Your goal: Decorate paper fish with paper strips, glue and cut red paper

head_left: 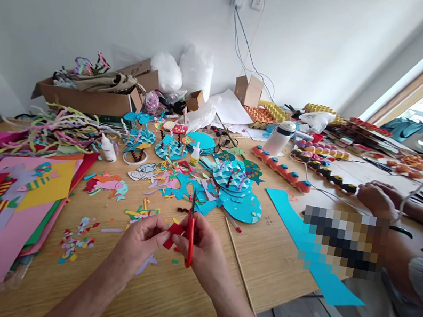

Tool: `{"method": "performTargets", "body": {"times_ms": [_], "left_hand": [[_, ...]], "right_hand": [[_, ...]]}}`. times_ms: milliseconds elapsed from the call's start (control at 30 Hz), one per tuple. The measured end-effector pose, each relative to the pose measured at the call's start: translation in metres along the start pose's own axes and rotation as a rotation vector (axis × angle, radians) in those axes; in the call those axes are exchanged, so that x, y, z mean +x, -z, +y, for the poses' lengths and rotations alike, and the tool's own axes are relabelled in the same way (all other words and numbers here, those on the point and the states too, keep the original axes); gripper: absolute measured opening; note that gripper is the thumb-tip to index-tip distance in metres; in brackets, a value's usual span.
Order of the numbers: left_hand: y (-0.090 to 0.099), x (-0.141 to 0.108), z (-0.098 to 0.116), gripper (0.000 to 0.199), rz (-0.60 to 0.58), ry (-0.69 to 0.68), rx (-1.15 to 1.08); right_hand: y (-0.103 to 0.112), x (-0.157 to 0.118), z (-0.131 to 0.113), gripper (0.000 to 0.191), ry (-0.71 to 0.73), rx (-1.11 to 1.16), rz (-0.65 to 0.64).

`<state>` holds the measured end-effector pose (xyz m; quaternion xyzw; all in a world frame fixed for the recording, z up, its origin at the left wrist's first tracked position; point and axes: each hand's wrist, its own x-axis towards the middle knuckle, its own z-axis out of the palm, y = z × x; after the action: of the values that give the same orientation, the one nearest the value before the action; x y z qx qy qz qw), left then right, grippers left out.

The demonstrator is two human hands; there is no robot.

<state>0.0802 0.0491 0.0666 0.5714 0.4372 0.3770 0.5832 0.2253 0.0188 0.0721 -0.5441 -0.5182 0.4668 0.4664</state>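
My left hand (150, 236) is closed, pinching a small piece of red paper (174, 235) by its left side. My right hand (200, 248) holds scissors (191, 241) with red handles, their blades pointing up and away from me. The thumb of that hand also touches the red paper's right edge. Just beyond my hands lie colourful paper scraps (142, 211) and cut blue paper (204, 200). A pile of tiny paper bits (78, 240) lies to the left of my left hand. A thin wooden stick (238, 263) rests to the right of my right hand.
Coloured paper sheets (50, 175) are stacked at left, near a white glue bottle (108, 149). Blue paper discs (242, 207) and a smaller glue bottle (195, 155) stand ahead. A long blue paper strip (287, 214) overhangs the right edge, beside another person's hand (377, 200).
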Motion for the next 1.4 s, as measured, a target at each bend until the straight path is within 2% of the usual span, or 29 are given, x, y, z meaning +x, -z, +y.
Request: {"method": "performTargets", "body": {"times_ms": [133,300,433,533,733,1000,1200,1267,1400], "left_hand": [[-0.001,-0.005,0.004,0.023,-0.027,0.012,0.009],[0.006,-0.005,0.008,0.021,-0.14,0.066,0.13],[0.008,-0.007,0.01,0.023,-0.083,0.047,0.145],[0.007,-0.009,0.01,0.024,-0.019,0.019,0.139],[0.008,-0.01,0.011,0.025,-0.093,0.008,0.182],[0.012,-0.01,0.013,0.018,-0.177,-0.037,0.217],[0.014,-0.012,0.014,0.019,-0.074,-0.012,0.144],[0.016,-0.016,0.017,0.018,-0.012,-0.018,0.127],[0.015,-0.02,0.021,0.017,0.085,-0.027,0.108]], "right_hand": [[-0.001,0.005,-0.001,0.017,-0.01,0.106,-0.013],[0.008,0.012,-0.011,0.019,0.0,0.033,-0.113],[0.006,0.011,-0.011,0.019,0.016,0.059,-0.085],[-0.001,0.006,-0.006,0.023,-0.04,0.164,-0.11],[-0.007,0.004,-0.005,0.028,-0.065,0.363,-0.133],[-0.007,0.006,-0.012,0.028,-0.044,0.307,-0.154],[-0.002,-0.01,-0.008,0.024,-0.023,0.089,-0.139],[0.001,-0.021,-0.004,0.021,-0.046,-0.033,-0.175],[-0.001,-0.038,0.0,0.026,-0.054,-0.203,-0.278]]}}
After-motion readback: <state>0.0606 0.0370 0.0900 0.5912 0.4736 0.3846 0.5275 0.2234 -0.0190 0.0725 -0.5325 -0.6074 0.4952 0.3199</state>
